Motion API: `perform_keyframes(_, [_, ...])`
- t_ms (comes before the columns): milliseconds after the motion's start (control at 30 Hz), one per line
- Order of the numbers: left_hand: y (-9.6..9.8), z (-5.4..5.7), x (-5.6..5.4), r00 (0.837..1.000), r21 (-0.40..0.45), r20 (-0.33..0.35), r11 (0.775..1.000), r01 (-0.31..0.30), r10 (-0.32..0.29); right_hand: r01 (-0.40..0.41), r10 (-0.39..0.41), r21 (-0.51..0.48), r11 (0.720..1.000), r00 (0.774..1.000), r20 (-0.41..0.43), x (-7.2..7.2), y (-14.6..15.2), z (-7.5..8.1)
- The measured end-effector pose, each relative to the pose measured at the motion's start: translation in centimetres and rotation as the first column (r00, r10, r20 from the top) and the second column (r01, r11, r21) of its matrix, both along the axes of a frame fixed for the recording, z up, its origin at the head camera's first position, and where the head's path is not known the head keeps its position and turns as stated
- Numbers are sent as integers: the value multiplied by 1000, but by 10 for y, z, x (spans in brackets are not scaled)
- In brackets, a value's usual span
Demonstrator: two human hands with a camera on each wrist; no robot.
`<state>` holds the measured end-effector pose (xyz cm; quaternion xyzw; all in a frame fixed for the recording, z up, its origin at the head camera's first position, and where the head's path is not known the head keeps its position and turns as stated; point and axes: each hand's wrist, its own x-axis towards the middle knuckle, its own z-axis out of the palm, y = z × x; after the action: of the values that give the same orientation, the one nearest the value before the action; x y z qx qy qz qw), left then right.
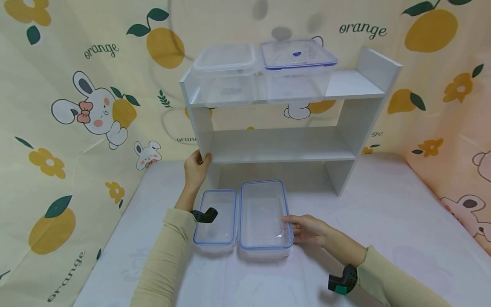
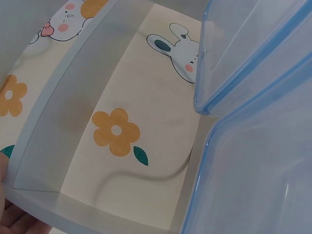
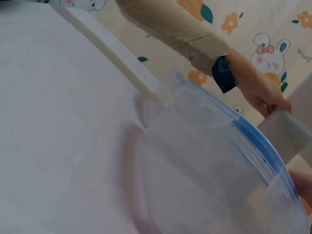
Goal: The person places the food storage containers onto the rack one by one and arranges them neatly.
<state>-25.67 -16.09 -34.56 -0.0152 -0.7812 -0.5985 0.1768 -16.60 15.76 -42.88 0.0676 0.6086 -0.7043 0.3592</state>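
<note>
My left hand [image 1: 196, 171] grips the left side panel of a white shelf unit [image 1: 281, 143], at middle-board height. In the left wrist view, fingers of this hand [image 2: 23, 222] curl under a panel edge. My right hand [image 1: 308, 230] holds the right side of the larger clear food container [image 1: 264, 213], thumb on its blue-rimmed lid. Only a small part of that hand [image 3: 303, 186] shows at the right wrist view's edge. Directly left of this container stands a smaller clear food container [image 1: 219, 204], also blue-rimmed, under my left wrist. Both containers are on the table before the shelf.
On the top board stand a clear container with a whitish lid [image 1: 227, 74] and a clear container with a blue-edged lid [image 1: 298, 74]. A white cloth covers the table [image 1: 387, 213]. Behind hangs an orange-and-rabbit patterned backdrop [image 1: 50, 128].
</note>
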Motion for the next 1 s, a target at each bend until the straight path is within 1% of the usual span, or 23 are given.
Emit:
perform_keyframes(100, [0, 0, 0, 1000, -11, 3, 1000, -5, 5, 15, -15, -9, 1000, 1000, 3, 0, 0, 0])
perform_keyframes(333, [0, 1, 0, 1000, -13, 5, 1000, -5, 5, -15, 15, -31, 999, 1000, -22, 0, 2, -1])
perform_keyframes(500, [1, 1, 1, 1000, -5, 0, 1000, -4, 4, -22, 21, -40, 999, 999, -24, 1, 5, 0])
perform_keyframes(700, [0, 0, -1, 1000, -13, 5, 1000, -7, 7, -33, 31, -88, 996, 999, -31, 4, 9, 4])
perform_keyframes(833, [0, 0, 0, 1000, -14, 20, 1000, 13, -13, -30, 25, -86, 996, 998, -56, 6, 11, 7])
perform_keyframes(933, [-1, 0, 1, 999, -12, 25, 999, 30, -29, -28, 23, -67, 997, 997, -68, 7, 13, 9])
perform_keyframes(1000, [-1, 0, 1, 999, -10, 24, 999, 33, -32, -34, 30, -72, 997, 997, -65, 9, 14, 10])
